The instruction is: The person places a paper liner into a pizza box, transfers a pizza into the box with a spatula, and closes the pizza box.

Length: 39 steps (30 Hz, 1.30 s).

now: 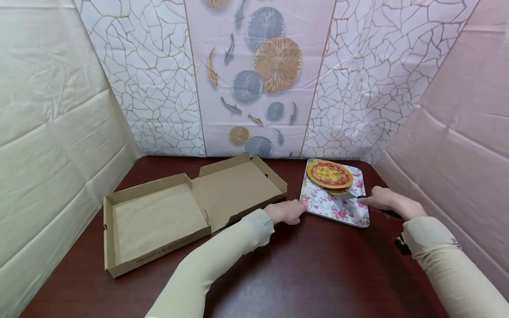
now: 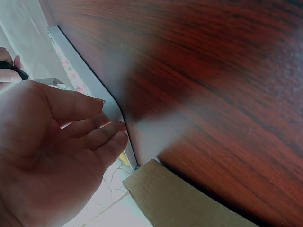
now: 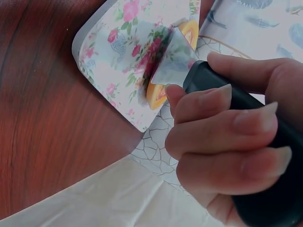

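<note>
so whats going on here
A person's right hand grips a black-handled pizza server, its metal blade at the near edge of a pizza at the far end of a floral tray. The left hand is at the tray's near left corner. An open cardboard pizza box lies to the left.

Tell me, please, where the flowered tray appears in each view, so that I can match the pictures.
Head: the flowered tray is right of centre, toward the table's far side.
Left wrist: its pale edge runs down the left part, partly behind the left hand.
Right wrist: top, left of centre.
Shared landmark: the right hand with the black handle, visible in all three.
</note>
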Available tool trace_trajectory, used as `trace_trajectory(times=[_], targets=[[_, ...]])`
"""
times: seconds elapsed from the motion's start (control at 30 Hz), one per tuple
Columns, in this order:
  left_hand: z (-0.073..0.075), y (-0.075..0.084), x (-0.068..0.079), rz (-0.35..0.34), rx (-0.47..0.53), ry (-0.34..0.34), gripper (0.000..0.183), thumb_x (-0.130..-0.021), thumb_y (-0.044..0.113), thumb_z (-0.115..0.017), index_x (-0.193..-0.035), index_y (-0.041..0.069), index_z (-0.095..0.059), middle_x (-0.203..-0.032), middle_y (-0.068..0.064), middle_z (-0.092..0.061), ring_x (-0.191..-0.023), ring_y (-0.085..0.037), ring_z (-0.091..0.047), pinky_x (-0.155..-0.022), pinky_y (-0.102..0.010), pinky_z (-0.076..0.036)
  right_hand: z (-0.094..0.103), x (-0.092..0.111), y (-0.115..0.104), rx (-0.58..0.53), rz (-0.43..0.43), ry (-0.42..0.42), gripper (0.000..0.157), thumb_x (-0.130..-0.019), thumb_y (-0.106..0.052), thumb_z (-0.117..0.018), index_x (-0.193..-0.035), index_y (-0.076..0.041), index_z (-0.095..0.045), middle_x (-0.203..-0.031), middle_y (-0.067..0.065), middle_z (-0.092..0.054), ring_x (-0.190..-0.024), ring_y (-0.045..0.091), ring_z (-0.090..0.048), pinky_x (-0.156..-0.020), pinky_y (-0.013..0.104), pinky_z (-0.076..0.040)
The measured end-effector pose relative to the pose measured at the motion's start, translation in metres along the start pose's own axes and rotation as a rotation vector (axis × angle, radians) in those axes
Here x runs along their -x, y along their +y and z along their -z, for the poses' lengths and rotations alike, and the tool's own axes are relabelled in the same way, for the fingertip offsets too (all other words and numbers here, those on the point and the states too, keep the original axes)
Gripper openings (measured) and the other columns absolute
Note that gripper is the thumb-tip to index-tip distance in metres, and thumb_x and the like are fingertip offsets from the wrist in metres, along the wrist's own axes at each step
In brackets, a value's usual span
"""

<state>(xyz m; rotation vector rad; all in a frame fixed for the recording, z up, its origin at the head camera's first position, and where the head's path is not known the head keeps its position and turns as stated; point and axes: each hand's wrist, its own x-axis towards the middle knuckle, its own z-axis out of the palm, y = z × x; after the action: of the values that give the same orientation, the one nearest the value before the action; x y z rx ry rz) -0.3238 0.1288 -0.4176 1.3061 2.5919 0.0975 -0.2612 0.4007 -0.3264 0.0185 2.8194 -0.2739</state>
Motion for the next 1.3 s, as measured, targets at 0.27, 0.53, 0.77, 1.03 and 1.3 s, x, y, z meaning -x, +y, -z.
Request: trace_trajectory(times=[0.27, 0.53, 0.77, 1.03, 1.3], targets=[[-0.002, 0.001, -0.003, 0.017, -0.024, 0.011, 0.014, -0.094, 0.012, -0.056, -0.107, 0.01, -0.062, -0.099, -0.001, -0.063, -0.083, -0.01, -0.053, -0.07, -0.023, -0.044, -0.004, -0.004, 0.0, -0.05, -0.02, -0.002, 0.044, -0.093, -0.039, -0.053, -0.06, -0.01, -0.054, -0.056, -0.001, -0.052, -0.051, 0.013, -0.052, -0.052, 0.027, -0.043], [-0.004, 0.004, -0.004, 0.023, -0.041, 0.013, 0.015, -0.094, 0.014, -0.057, -0.108, 0.011, -0.062, -0.105, -0.002, -0.063, -0.088, -0.01, -0.055, -0.074, -0.024, -0.045, -0.008, -0.007, 0.001, -0.116, -0.072, -0.036, 0.041, -0.094, -0.039, -0.051, -0.066, -0.009, -0.049, -0.056, 0.0, -0.049, -0.044, 0.012, -0.052, -0.048, 0.027, -0.046], [-0.002, 0.005, -0.003, 0.042, -0.054, 0.008, 0.015, -0.095, 0.015, -0.057, -0.109, 0.011, -0.062, -0.104, -0.002, -0.063, -0.088, -0.011, -0.055, -0.074, -0.024, -0.045, -0.008, -0.013, 0.001, -0.111, -0.081, -0.032, 0.042, -0.094, -0.04, -0.051, -0.066, -0.008, -0.05, -0.057, 0.001, -0.051, -0.045, 0.012, -0.052, -0.048, 0.027, -0.045], [-0.003, 0.005, -0.001, 0.063, -0.021, 0.003, 0.014, -0.094, 0.015, -0.058, -0.107, 0.013, -0.061, -0.106, -0.001, -0.062, -0.09, -0.011, -0.055, -0.075, -0.025, -0.045, -0.011, -0.017, 0.0, -0.134, -0.093, -0.038, 0.041, -0.095, -0.038, -0.051, -0.066, -0.009, -0.05, -0.056, -0.002, -0.046, -0.044, 0.012, -0.05, -0.048, 0.027, -0.044], [-0.006, 0.005, -0.005, 0.064, -0.026, 0.004, 0.012, -0.095, 0.015, -0.057, -0.106, 0.014, -0.061, -0.103, 0.0, -0.062, -0.087, -0.011, -0.054, -0.073, -0.024, -0.045, -0.013, -0.018, 0.001, -0.117, -0.1, -0.008, 0.04, -0.094, -0.038, -0.051, -0.076, -0.002, -0.049, -0.064, 0.004, -0.048, -0.054, 0.015, -0.052, -0.053, 0.028, -0.044]])
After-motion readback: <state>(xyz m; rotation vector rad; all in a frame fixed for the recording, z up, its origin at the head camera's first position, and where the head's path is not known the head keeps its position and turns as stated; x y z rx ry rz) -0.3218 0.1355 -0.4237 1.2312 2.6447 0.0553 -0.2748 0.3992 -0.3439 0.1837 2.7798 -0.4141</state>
